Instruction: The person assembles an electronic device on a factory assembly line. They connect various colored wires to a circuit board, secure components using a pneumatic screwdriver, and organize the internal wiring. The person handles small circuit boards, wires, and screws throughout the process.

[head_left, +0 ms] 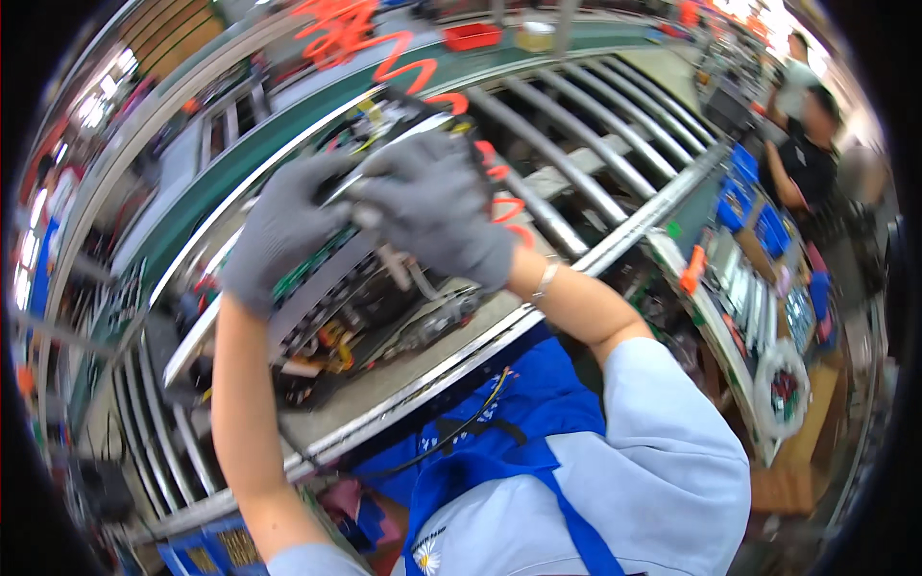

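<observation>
Both gray-gloved hands are over the open unit, a bit left of center in the frame. Right hand (437, 204): fingers closed, looks like a pinch on a thin silvery piece (342, 188) sitting between the two hands; too blurred to call it tool or part. Left hand (286, 223): fingers curled in right beside that piece, can't tell if it's gripping or just steadying. The unit (322, 288) lies tilted on the bench, spanning center-left, under and just below the hands; green bits, dark housing and loose wires (341, 353) exposed at its lower end. Progress, my read: mid-job. Done: unit is in place and opened up, both hands at its upper part. Not done: innards bare, no cover over the lower end, wires loose, silvery piece in the fingers rather than released. Can't count remaining steps from this view; gloves hide the contact spot. Orange coiled hose (408, 67) passes behind the hands, top center; rollers (576, 144) upper right.
</observation>
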Demonstrator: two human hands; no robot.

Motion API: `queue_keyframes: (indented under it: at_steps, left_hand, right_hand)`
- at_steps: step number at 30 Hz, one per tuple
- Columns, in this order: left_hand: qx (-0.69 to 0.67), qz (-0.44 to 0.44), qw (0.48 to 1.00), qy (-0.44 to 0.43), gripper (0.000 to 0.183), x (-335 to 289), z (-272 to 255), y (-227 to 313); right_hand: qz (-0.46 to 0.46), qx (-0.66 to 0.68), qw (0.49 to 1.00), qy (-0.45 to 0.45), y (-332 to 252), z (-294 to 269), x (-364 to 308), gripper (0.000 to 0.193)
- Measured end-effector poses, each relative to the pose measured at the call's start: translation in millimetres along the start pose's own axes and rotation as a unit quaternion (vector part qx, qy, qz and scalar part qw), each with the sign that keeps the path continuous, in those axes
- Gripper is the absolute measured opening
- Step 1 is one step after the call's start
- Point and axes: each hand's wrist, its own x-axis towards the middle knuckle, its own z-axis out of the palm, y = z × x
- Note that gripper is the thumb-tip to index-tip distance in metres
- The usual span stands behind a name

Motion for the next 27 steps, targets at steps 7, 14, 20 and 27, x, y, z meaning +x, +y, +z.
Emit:
queue_keyframes:
  at_steps: [7, 14, 20, 27]
  left_hand:
    - [-0.018, -0.087, 0.996, -0.003, 0.058, -5.0, 0.3, 11.7]
    - [-0.052, -0.088, 0.995, 0.003, 0.049, -7.5, -1.2, 13.4]
    - [-0.032, -0.075, 0.997, 0.002, 0.047, -5.0, 0.3, 13.9]
    - [0.034, -0.026, 0.999, 0.001, 0.045, -6.6, -4.8, -0.1]
  right_hand:
    - [0.003, 0.006, 0.999, 0.053, -0.6, 12.6, -7.6, 0.015]
    - [-0.019, -0.005, 0.998, 0.064, -1.3, 16.7, -10.4, 0.015]
    - [0.012, -0.006, 0.999, 0.046, -1.0, 17.3, -7.8, 0.017]
    - [0.038, 0.026, 0.999, 0.001, 6.7, 11.1, 4.6, 0.030]
